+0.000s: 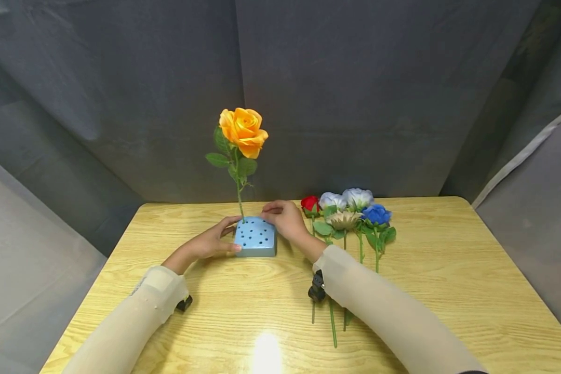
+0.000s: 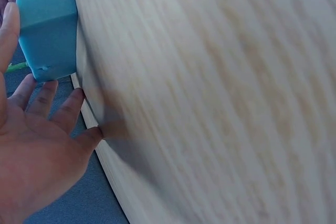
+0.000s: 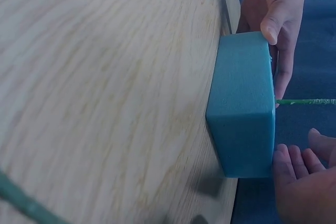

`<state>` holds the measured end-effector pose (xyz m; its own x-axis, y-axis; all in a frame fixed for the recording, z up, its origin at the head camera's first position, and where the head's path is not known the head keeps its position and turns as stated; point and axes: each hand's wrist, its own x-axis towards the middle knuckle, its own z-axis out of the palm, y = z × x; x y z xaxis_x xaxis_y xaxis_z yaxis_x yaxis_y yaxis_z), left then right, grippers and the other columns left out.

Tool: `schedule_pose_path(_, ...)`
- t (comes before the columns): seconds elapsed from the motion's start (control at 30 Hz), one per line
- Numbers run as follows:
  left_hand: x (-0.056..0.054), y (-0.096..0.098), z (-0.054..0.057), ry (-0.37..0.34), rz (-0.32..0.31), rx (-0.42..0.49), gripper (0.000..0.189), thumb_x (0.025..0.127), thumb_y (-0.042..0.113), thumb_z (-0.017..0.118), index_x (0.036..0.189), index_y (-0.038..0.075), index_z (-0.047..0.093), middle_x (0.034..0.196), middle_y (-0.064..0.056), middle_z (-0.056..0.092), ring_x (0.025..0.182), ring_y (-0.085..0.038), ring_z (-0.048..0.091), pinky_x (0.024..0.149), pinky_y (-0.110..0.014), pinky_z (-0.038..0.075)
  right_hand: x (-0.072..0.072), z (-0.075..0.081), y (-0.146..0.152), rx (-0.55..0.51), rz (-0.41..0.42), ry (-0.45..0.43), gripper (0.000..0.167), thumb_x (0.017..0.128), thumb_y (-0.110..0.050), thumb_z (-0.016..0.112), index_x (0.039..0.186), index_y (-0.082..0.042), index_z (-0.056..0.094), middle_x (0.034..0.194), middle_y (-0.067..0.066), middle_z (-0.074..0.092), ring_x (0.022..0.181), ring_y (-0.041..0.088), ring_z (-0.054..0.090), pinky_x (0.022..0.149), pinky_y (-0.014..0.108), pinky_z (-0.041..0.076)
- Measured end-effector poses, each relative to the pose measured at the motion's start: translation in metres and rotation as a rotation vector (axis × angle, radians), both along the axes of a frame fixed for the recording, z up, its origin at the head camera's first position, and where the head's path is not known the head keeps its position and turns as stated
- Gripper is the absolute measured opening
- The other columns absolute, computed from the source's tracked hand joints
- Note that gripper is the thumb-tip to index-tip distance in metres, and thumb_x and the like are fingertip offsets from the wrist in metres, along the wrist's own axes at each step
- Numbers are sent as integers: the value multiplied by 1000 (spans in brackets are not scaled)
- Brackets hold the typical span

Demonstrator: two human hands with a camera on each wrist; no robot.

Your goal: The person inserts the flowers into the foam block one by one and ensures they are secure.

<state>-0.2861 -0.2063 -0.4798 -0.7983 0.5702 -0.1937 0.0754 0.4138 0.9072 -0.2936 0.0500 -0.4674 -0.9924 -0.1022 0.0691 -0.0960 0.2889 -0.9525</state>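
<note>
On the table stands a light blue foam block with several holes in its top. An orange rose rises upright from the block's back left part, its green stem set in the top. My left hand is at the block's left side, thumb at the front corner. In the left wrist view its fingers are spread and fairly straight, their tips at the block. My right hand rests fingertips at the back right edge, and in the right wrist view its thumb is apart from the block.
Right of the block lie a red rose, white flowers, a beige flower and a blue rose, stems toward me. My right forearm crosses over some stems. A dark curtain hangs behind the wooden table.
</note>
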Motion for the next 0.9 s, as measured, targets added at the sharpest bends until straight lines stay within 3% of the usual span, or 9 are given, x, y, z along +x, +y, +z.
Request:
schedule_pose_path(0.53, 0, -1, -1, -7, -6, -8, 93, 94, 14, 77, 165, 11, 18, 171, -21, 12, 156, -45, 12, 120, -58, 29, 17, 6, 21, -88, 45, -32, 21, 93, -7, 77, 112, 0, 75, 108, 15, 76, 97, 25, 72, 82, 30, 58)
schedule_pose_path(0.9, 1, -1, 0, 9, -16, -29, 92, 95, 15, 76, 165, 11, 16, 171, -19, 10, 156, -44, 11, 120, -59, 29, 30, 7, 39, -33, 44, -22, 28, 92, -9, 79, 117, 0, 74, 111, 15, 75, 103, 27, 71, 86, 33, 58)
